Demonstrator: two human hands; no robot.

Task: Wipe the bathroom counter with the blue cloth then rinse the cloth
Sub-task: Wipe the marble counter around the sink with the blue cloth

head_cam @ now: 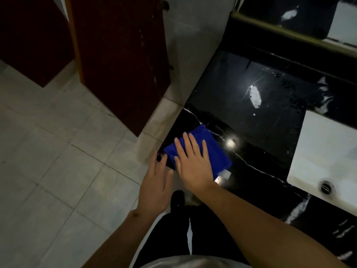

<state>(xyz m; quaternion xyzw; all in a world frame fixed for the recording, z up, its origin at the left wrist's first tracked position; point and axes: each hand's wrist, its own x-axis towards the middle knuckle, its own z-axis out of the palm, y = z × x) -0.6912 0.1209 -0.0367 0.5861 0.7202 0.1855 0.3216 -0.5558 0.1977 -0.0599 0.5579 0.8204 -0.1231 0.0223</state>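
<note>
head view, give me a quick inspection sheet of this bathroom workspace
surface: black marble counter, glossy, with white veins, light glare and water drops toward the back.
job's things: blue cloth lies flat near the counter's left front corner; white sink sits to its right, drain visible.
clutter: nothing seen.
grippers: right hand presses flat on the cloth with straight fingers; left hand is open, its fingertips at the counter's corner edge beside the cloth.
cables: nothing seen.
surroundings: dark red door to the left, pale tiled floor, a mirror behind the counter.
</note>
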